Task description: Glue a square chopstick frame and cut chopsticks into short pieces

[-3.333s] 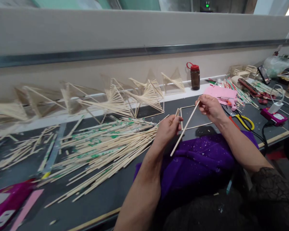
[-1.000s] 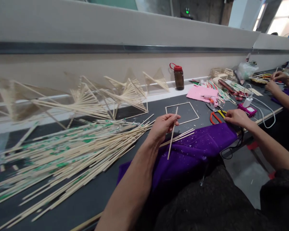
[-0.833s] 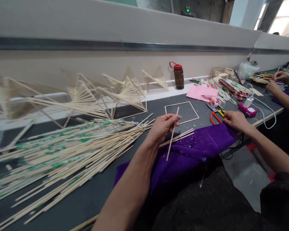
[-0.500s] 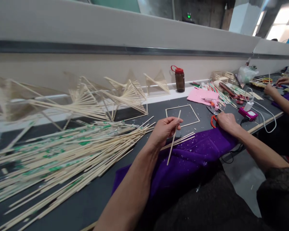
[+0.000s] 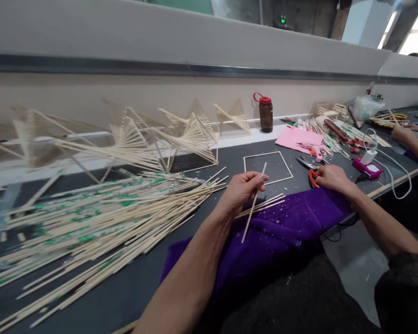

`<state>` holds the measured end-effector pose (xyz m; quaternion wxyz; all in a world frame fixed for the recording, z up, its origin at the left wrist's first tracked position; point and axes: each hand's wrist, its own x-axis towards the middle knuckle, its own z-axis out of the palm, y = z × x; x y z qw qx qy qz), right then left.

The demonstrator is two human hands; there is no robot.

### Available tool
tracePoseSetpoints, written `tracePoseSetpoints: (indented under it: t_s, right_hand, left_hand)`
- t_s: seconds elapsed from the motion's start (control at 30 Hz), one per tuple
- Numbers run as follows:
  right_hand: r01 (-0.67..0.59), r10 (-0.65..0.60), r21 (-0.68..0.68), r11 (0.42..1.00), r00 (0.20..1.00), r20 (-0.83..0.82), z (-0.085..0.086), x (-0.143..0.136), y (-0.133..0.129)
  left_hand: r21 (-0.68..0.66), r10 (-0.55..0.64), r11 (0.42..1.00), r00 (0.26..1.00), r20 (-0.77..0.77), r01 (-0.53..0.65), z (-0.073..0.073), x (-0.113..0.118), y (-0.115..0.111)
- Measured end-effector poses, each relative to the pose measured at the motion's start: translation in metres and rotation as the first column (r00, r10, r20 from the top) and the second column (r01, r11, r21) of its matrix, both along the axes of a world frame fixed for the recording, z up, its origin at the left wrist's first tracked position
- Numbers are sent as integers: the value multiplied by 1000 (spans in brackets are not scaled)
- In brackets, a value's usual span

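Note:
A thin wooden stick (image 5: 250, 218) is pinched between the thumb and fingers of my left hand (image 5: 245, 188), slanting down over the purple cloth (image 5: 285, 222). My right hand (image 5: 332, 178) is closed on the orange handles of a pair of scissors (image 5: 312, 176), which lie low over the table with their blades apart, pointing left. Behind my left hand, a four-sided stick frame (image 5: 286, 163) lies flat on the dark table. Several more sticks (image 5: 270, 201) rest on the cloth beside the hand, among small white scraps.
A large pile of sticks (image 5: 149, 208), partly in green-printed wrapping, covers the left. Twisted stick models (image 5: 195, 139) line the wall near a brown bottle (image 5: 265, 116). A pink glue gun (image 5: 313, 149), pink sheet (image 5: 292, 138) and magenta power box (image 5: 367, 168) are to the right. Another person's hands (image 5: 404, 134) work farther right.
The scissors' blades have come apart and show more clearly beside my right hand. My left hand keeps the stick at nearly the same slant. The whole view has shifted slightly.

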<state>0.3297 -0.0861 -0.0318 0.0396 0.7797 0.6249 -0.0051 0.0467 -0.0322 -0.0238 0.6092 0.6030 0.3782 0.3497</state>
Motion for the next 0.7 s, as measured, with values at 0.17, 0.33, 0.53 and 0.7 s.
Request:
tracePoseSetpoints:
  t_s: [0.17, 0.33, 0.53, 0.7]
  right_hand:
    - [-10, 39, 123, 992, 969, -243, 3, 11, -4]
    - [64, 126, 253, 965, 735, -666, 2, 21, -4]
    - [169, 365, 437, 883, 336, -868, 12, 16, -3]
    - [69, 527, 538, 840, 134, -840, 32, -16, 2]
  left_hand:
    - [-7, 2, 1000, 1000, 2, -2, 1, 1, -1]
    - [-7, 16, 1000, 1000, 15, -15, 0, -1, 0]
    - [1, 43, 999, 999, 32, -44, 1, -4, 2]
    - [14, 62, 998, 994, 85, -64, 3, -5, 2]
